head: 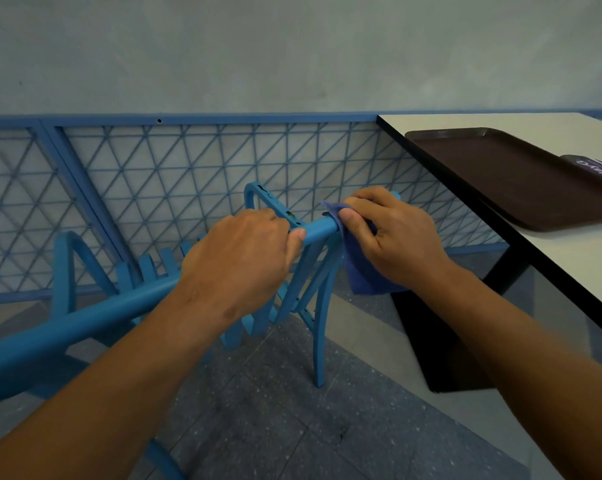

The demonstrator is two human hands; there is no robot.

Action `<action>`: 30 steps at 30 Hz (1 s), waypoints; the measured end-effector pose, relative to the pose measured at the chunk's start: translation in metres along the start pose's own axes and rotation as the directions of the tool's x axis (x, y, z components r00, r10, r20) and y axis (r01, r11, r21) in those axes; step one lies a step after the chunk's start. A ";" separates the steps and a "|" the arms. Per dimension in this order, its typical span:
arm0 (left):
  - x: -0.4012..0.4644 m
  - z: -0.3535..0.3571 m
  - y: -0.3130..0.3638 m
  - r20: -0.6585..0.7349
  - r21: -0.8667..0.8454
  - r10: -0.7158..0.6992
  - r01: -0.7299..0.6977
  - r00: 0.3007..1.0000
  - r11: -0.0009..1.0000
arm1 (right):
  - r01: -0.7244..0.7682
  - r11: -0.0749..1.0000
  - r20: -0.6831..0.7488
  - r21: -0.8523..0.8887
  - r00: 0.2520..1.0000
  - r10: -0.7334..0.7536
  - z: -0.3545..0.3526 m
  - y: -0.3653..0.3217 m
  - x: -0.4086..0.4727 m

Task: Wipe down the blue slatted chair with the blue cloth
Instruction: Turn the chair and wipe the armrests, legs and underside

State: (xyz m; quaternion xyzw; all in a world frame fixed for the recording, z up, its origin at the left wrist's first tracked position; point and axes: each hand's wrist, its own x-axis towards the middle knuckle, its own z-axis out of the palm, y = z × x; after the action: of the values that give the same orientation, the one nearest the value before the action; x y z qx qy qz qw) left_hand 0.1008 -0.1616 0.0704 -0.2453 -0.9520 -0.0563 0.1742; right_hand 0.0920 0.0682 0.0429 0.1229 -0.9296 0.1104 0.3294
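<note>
Chair: the blue slatted chair [313, 268] sits at frame centre, tipped off its normal stance, with one round tube running from lower left up to the middle and its slats hanging below.
Cloth: your blue cloth [360, 268] is wrapped over that tube just right of centre, its loose end drooping underneath.
Right hand: your right hand [393, 237] has a narrow grip, thumb and fingers pinching the cloth around the tube.
Left hand: your left hand [244, 261] has its grip curled round the same tube, just beside the cloth.
Handling: the chair looks stiff, smooth-painted and likely slippery, so hold a tube, not a slat; the cloth is soft and will bunch.
Surroundings: a blue lattice fence [188, 174] stands behind; at right, a white tabletop [569, 258] carries a brown tray [507, 174].
</note>
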 end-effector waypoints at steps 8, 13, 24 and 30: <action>-0.001 -0.001 0.000 -0.022 0.019 0.023 -0.023 0.999 1.000 | -0.135 0.984 0.018 0.115 0.991 0.134 0.001 0.046 0.009; -0.001 0.000 0.002 -0.031 0.054 0.024 -0.022 0.999 0.998 | -0.149 0.986 0.041 0.077 0.988 0.147 -0.002 0.036 0.010; -0.002 0.003 0.005 -0.079 0.083 -0.012 0.018 0.997 0.996 | -0.012 1.000 0.031 0.000 0.999 0.012 -0.004 0.034 0.006; 0.001 0.003 0.005 -0.106 0.063 -0.033 0.040 0.994 0.997 | -0.126 0.987 0.047 0.097 0.991 0.122 0.001 0.039 0.010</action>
State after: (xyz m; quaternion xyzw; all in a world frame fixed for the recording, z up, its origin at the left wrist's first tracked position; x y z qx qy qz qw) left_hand 0.1019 -0.1562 0.0676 -0.2186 -0.9473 -0.0410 0.2307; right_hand 0.0722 0.1030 0.0432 0.0832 -0.9354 0.1744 0.2960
